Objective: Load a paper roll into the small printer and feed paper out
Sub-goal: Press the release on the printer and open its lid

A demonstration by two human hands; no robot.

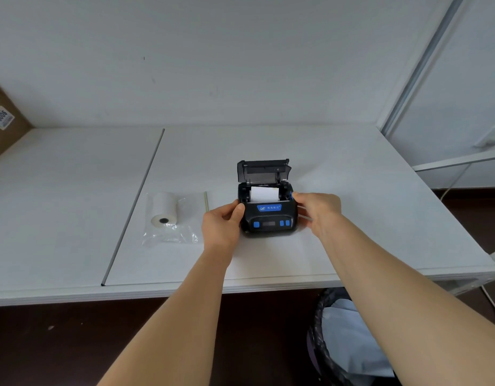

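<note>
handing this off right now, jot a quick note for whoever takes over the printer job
Left hand: grips the printer's left side, thumb on its top edge.
Right hand: holds the right side, fingertips at the blue part by the paper bay.
Printer sits on the white table, lid open and upright.
Done: a paper roll sits in the bay.
Spare roll lies on a clear plastic bag, left of the printer.
Left: lead the paper's end over the front, close the lid, feed paper out.

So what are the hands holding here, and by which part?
Both grip the printer: left hand on its left side, right hand on its right side, fingertips by the blue tab. Its lid stands open.
</note>
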